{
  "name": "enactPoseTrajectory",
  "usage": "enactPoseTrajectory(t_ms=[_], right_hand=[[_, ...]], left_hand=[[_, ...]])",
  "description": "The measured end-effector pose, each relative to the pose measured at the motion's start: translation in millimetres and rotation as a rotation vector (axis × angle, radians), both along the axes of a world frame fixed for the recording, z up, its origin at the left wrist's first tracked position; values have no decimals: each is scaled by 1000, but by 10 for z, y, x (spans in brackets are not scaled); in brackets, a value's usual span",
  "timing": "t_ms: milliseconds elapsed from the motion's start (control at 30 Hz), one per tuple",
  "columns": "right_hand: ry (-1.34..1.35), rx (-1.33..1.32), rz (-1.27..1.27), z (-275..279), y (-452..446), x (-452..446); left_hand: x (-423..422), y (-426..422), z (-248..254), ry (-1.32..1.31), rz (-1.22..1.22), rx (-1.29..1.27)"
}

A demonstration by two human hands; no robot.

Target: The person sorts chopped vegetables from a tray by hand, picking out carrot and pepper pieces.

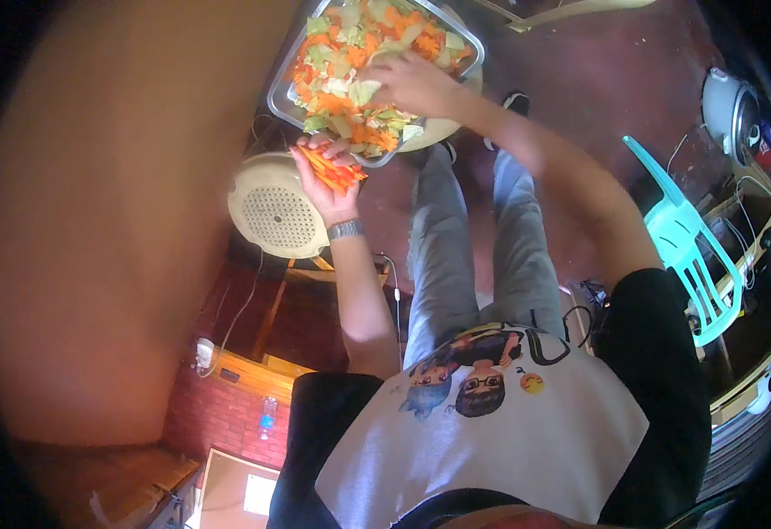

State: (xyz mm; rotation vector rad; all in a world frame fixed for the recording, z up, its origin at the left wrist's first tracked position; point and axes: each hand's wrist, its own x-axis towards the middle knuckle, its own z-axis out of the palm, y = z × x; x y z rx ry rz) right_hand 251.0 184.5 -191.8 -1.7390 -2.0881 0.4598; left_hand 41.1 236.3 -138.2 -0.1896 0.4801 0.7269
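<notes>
My left hand (319, 185), with a metal watch (345, 230) on its wrist, is closed around a bunch of thin orange-red vegetable strips (337, 170). It is beside the near corner of a metal tray (278, 99). A heap of cut vegetables (337, 62) fills the tray: orange slices with scalloped edges, pale green leafy pieces and whitish chunks. Over this heap lies my right hand (412, 85), fingers stretched out and touching the pieces. Its fingertips are partly hidden among them. Part of a cream round surface (443, 132) shows under the tray.
A cream stool with a perforated seat (278, 212) stands left of my left forearm. To the right are a turquoise plastic chair (690, 264) and a white cooker-like pot (729, 115). A plastic bottle (267, 419) is at lower left. A large blurred brown shape (112, 220) covers the left side.
</notes>
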Motion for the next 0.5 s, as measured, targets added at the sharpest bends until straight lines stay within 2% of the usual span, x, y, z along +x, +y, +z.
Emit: enactPoseTrajectory(t_ms=[133,233,267,367,500], right_hand=[[112,64,15,-124,64,379],[84,107,39,-190,148,614],[170,114,85,-102,197,662],[164,-16,32,-40,332,706],[49,134,-96,113,349,574]], left_hand=[[-63,-22,-11,1,14,-21],[-131,-43,-90,-25,4,-20],[-124,-50,-90,-29,11,-29],[-131,-92,-89,-39,29,-47],[-162,-87,-82,-30,49,-30]])
